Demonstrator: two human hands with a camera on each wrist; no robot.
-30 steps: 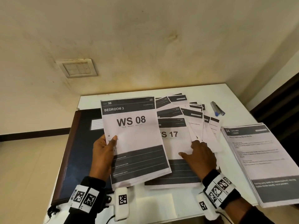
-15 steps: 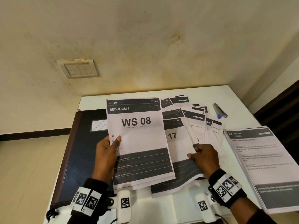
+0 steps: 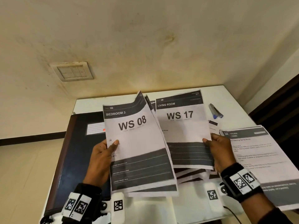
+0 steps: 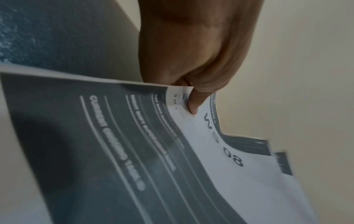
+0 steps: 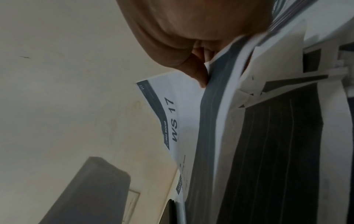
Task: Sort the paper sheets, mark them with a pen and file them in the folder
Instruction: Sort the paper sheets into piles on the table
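Pinching the "WS 08" bundle (image 3: 139,143) by its left edge, the left hand (image 3: 101,160) holds it raised over the dark folder (image 3: 72,152) (thumb on the printed face); the right hand (image 3: 222,152) pinches the "WS 17" sheet (image 3: 182,128) at its right edge, lifted above loose sheets (image 3: 192,173) on the counter (image 3: 191,207). A pen (image 3: 215,111) lies at the far right; another stack (image 3: 265,159) sits right of it all.
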